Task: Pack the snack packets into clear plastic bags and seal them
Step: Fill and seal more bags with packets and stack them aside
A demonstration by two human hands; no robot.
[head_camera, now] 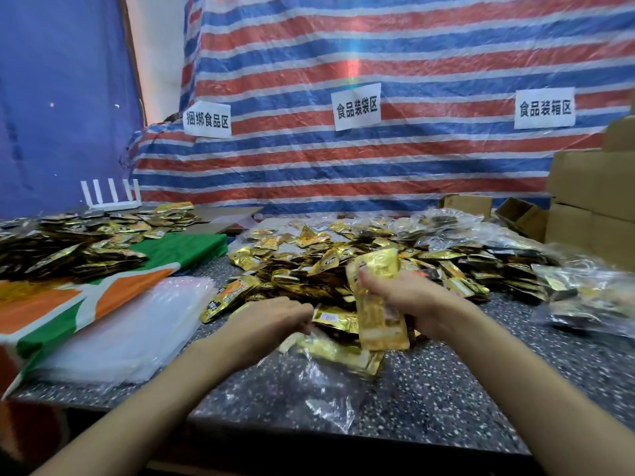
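Left hand [271, 317]: fingertips hidden behind gold packets [309, 269]. Cardboard boxes [591, 183]: cut off at right edge. Filled bags [584, 293]: blurred. Packet print: too small to read.

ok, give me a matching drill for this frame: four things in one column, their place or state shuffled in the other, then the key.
Things:
1. right hand
2. left hand
3. boxes
4. rack

Place or state:
A. at back left
B. grips gold packets
C. stacked at far right
D. holds the open bag at its mouth

Pairs: 1-B, 2-D, 3-C, 4-A.
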